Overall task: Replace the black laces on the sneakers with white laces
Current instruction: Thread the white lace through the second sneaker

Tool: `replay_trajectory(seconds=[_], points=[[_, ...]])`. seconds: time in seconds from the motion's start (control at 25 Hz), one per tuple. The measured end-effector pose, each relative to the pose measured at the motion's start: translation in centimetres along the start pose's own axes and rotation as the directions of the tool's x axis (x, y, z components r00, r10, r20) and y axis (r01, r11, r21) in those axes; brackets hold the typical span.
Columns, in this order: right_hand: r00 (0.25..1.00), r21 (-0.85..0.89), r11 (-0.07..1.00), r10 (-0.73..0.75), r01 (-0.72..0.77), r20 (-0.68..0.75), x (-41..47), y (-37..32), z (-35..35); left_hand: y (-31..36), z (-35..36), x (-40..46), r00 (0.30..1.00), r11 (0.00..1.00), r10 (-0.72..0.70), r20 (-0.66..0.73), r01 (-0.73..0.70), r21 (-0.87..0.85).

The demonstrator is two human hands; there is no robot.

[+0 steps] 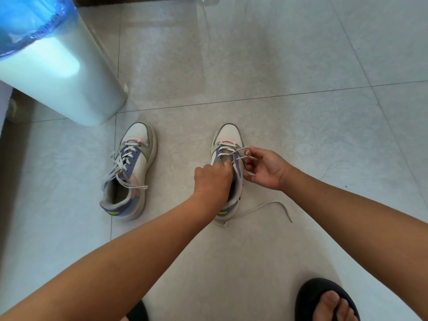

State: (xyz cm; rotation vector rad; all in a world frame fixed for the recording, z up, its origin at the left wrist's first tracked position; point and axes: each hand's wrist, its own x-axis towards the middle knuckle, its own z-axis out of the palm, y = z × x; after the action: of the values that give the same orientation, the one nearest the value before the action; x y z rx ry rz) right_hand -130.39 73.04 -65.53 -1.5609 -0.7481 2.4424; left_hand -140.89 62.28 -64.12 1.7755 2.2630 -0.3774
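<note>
Item: pale grey glossy tiled floor [289, 54], carrying two low-top sneakers, toes pointing away from the person, heels toward them.

Left sneaker, white leather with lilac, pink and grey panels [130, 172]: stood toward the floor's left side, just before a white plastic bin with a blue liner [67, 72]. White lace threaded through all visible eyelets, ends loose over the collar. No black lace seen anywhere.

Right sneaker, same pattern [228, 137]: stood at mid-floor, well apart from its partner. White flat lace [234, 150] crossed only the rows nearest the toe; the upper eyelets looked unthreaded. Judged about half laced.

Left hand [213, 177]: curled, knuckles up, over the tongue of the right sneaker; it appeared to pinch the lace there, though the fingertips were hidden.

Right hand [264, 169]: just beside the sneaker's right flank, fingers pinching the lace's working end, drawn taut from the toe rows.

A loose tail of the lace [266, 206] trailed on the floor to the right of the heel.

Black rubber slipper with bare toes [326, 300]: at the floor's near edge, right.

Key relation: the sneaker's long axis ran straight away from the person; open eyelets lay between the two hands, the right hand nearer the free end.
</note>
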Motion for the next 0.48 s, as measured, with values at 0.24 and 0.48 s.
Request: replay_trajectory(seconds=[0.24,0.48], points=[[0.991,-0.316,0.947,-0.096,0.060,-0.098,0.1,0.1,0.0,0.6,-0.4,-0.1,1.000,0.998,-0.009,0.026,0.008,0.059],[0.909,-0.433,0.875,-0.343,0.217,-0.238,-1.1,2.2,0.2,0.5,-0.4,0.0,0.999,0.998,0.015,0.028,-0.014,-0.055]])
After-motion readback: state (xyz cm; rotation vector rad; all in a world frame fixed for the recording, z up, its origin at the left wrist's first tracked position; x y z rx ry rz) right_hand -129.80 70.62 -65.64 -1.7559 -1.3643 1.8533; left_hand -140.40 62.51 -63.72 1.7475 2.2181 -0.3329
